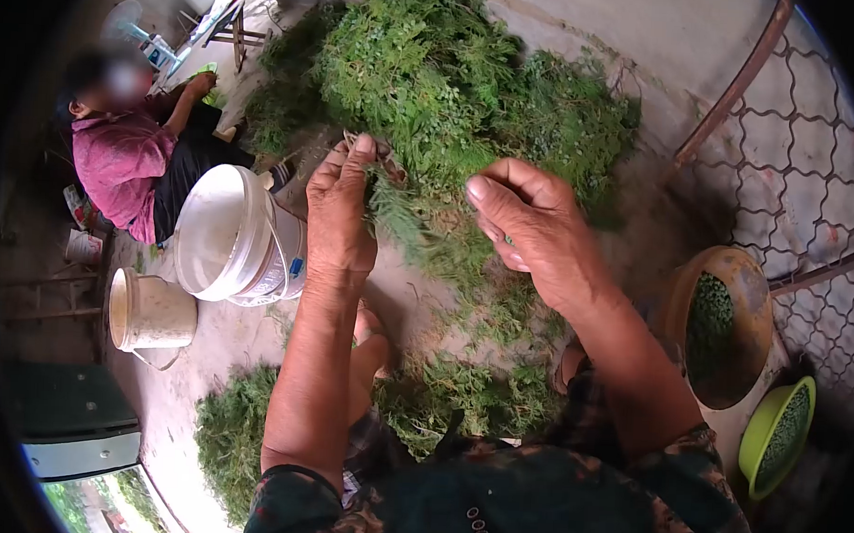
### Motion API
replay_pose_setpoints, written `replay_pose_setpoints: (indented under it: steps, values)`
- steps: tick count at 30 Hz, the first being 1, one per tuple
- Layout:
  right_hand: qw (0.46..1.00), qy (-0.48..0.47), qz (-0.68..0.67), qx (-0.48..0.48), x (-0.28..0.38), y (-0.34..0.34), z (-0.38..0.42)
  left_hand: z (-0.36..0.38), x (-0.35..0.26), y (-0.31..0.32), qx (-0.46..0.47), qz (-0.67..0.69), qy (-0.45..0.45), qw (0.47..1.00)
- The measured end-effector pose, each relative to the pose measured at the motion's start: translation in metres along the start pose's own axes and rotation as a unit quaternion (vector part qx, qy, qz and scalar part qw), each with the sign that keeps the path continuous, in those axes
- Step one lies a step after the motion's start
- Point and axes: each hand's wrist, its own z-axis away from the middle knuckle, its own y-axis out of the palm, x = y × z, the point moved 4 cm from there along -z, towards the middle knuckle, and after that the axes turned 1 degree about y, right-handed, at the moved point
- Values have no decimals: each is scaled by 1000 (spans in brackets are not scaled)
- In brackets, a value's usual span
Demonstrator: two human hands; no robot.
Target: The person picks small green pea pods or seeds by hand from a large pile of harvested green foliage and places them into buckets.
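My left hand (342,206) is closed on a green leafy sprig (396,213), whose feathery leaves hang down to the right of my thumb. To the right, my right hand (534,214) has its fingers curled in toward the thumb. A speck of green shows between those fingers, too small to name. Beyond both hands lies a large heap of cut green branches (425,85) on the floor. More loose greenery (479,393) lies below, between my feet.
On the left stand a large white bucket (223,234) and a smaller bucket (153,312). Another person (117,162) sits behind them. A brown bucket (720,327) and a green basin (777,439), both holding small green pieces, are at right beside a wire mesh panel (785,139).
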Motion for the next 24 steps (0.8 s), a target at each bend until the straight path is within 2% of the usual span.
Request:
replay_pose_setpoints:
  steps: [1,3,4,5,7,11,19,22,24]
  values:
    - [1000,5,-2,-2,-2,0,0,1,0,0,-1,-1,-5,1000]
    - [1000,-15,12,10,-1,3,1,0,1,3,60,162,-28,985]
    - [1000,-11,11,11,-1,4,3,-3,6,0,56,180,-26,982]
    - [999,-23,25,21,1,6,4,-3,8,-1,53,179,-26,982]
    - [998,-35,38,37,4,11,6,-2,15,-9,-41,118,-78,989]
    - [997,-34,59,32,1,15,8,-4,18,-17,-112,61,-63,990]
    - [1000,6,11,-13,-13,5,5,-12,23,-42,-136,38,-66,988]
    - [998,21,60,6,-10,8,7,-11,21,-43,-151,48,-76,984]
    - [989,-39,136,29,-5,16,8,-9,18,-40,-151,73,-87,982]
